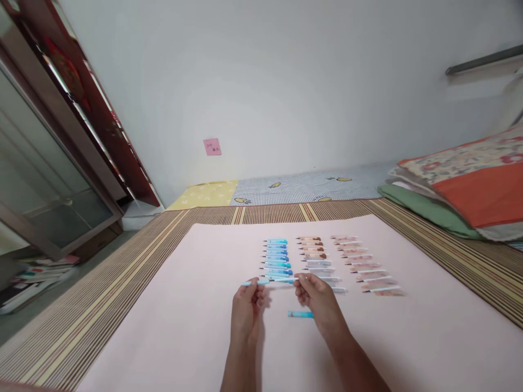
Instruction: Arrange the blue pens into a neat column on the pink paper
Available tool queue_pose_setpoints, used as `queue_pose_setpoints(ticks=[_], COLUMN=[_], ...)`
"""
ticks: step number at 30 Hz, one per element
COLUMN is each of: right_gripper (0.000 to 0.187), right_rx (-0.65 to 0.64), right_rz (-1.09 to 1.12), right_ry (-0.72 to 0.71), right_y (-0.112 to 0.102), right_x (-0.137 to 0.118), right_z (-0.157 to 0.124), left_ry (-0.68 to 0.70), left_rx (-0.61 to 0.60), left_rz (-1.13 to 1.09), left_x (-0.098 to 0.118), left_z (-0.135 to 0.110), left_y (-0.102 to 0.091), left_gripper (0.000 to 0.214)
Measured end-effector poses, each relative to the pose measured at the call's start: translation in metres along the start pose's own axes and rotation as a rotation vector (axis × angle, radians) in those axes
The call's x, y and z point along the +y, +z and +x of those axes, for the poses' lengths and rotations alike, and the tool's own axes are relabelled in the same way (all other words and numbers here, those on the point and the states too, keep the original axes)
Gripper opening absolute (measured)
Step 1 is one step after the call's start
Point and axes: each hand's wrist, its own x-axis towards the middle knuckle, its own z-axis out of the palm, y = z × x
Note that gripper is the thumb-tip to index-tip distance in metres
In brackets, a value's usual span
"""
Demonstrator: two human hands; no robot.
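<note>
My left hand (pixel 247 307) is closed, thumb and fingers pinching a slim light blue pen cap (pixel 245 283) that points left. My right hand (pixel 316 299) pinches the white end of a pen (pixel 286 281), whose dark tip points toward the cap. Whether the tip touches the cap is too small to tell. Just beyond both hands is a column of blue pens (pixel 275 256), laid side by side with tips to the left. Close to my right wrist a blue tube-like piece (pixel 300 314) lies on the pale pink sheet (pixel 196 305), partly behind the hand.
Right of the blue pens lie a column of brown and grey pens (pixel 312 247) and a slanting column of pink pens (pixel 363 258). Under the sheet is a striped mat (pixel 110 277). Folded bedding (pixel 461 190) is stacked at right; a glass-paned door (pixel 49 163) stands at left.
</note>
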Motion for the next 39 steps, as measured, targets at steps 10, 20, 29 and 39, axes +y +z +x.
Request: queue_pose_setpoints(ticks=[10,20,29,39], right_gripper=[0.046,0.044,0.045,0.032], right_rx=[0.016,-0.018,-0.011,-0.027], right_rz=[0.123,0.064,-0.119,-0.466], right_ry=[0.056,0.063,-0.041,-0.201], right_y=[-0.001,-0.012,-0.024,-0.023], right_x=[-0.006,-0.008,-0.003,0.01], right_z=[-0.004,0.004,0.016,0.018], left_ry=[-0.077,0.009,0.182,0.268], left_rx=[0.047,0.012,-0.082,-0.111], left_rz=[-0.002,0.259,0.73,1.056], left_x=[0.004,-0.003,0.0,0.0], left_z=[-0.004,0.006,0.01,0.011], left_y=[0.004,-0.007,-0.01,-0.018], left_gripper=[0.002,0.029,0.025,0.02])
